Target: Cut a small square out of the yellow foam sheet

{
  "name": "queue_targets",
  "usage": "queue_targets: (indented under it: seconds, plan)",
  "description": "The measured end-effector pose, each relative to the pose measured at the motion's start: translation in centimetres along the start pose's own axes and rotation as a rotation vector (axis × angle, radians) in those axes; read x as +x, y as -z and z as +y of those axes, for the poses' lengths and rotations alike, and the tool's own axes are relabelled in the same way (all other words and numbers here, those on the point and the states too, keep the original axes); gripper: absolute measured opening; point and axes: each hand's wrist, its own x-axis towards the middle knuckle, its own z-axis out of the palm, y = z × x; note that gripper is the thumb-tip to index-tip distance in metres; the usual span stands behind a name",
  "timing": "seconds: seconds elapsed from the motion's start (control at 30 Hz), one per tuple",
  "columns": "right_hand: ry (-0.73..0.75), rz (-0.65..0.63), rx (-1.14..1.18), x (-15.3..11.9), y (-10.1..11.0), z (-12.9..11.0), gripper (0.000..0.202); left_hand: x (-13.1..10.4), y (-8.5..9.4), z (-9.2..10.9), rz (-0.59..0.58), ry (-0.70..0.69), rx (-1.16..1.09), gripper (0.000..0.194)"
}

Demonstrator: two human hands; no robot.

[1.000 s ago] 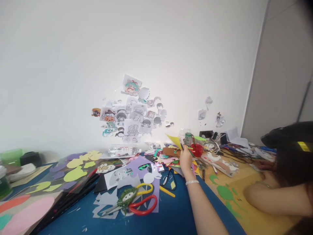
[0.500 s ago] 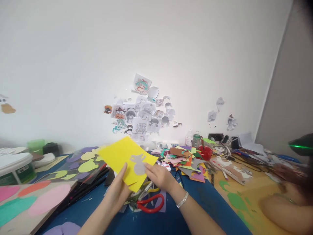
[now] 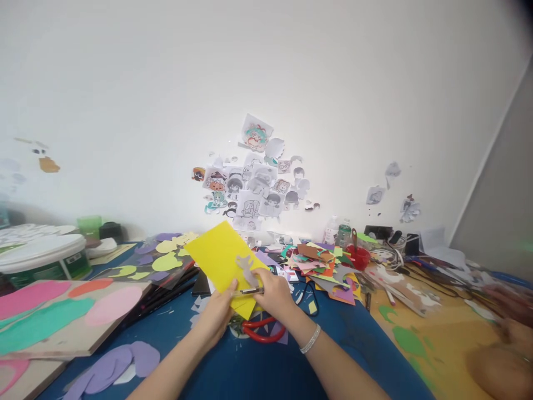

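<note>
My left hand [image 3: 214, 314] is closed on the lower edge of a yellow paper sheet [image 3: 220, 255], thumb on top, holding it tilted above the table. A grey paper cutout [image 3: 246, 269] with an irregular outline lies against the sheet, partly covered by the fingers of my right hand [image 3: 272, 291]. That hand is closed around a slim dark and silver pen-like tool [image 3: 252, 290], whose exact kind I cannot make out; it points left toward my left thumb. Below both hands, red-handled scissors [image 3: 266, 333] lie on the blue table, their blades hidden.
Paper scraps [image 3: 320, 266] are heaped behind my right hand, near a red cup [image 3: 358, 257]. At left are a white-lidded tub [image 3: 41, 253], boards with coloured shapes [image 3: 112, 305] and purple cutouts [image 3: 112, 364]. Another person's blurred arm [image 3: 499, 361] rests at far right.
The pen-like tool now shows in my right hand. The grey cutout, flat on the sheet before, is turned and more covered by my fingers. The view has shifted left.
</note>
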Motion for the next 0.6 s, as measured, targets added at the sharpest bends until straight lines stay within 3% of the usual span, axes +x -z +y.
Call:
queue_targets:
  seconds: [0.1, 0.27, 0.4, 0.5, 0.6]
  plan:
    - [-0.153, 0.054, -0.085, 0.3, 1.0, 1.7, 0.022, 0.0, 0.2, -0.1, 0.021, 0.037, 0.050, 0.052]
    - [-0.516, 0.240, -0.250, 0.3, 5.8, 8.0, 0.027, -0.4, 0.3, 0.2, 0.020, 0.071, 0.183, 0.054]
    - [-0.622, 0.201, -0.264, -0.2, 8.3, 11.7, 0.025, -1.4, -0.1, 0.8, 0.025, 0.073, 0.333, 0.053]
    - [-0.560, 0.133, -0.205, 0.1, 8.3, 11.3, 0.027, -2.7, 0.4, 1.8, 0.098, 0.053, 0.439, 0.051]
    - [-0.422, 0.064, -0.115, 0.2, 7.3, 8.0, 0.029, -4.2, 2.6, 3.1, 0.219, -0.011, 0.462, 0.053]
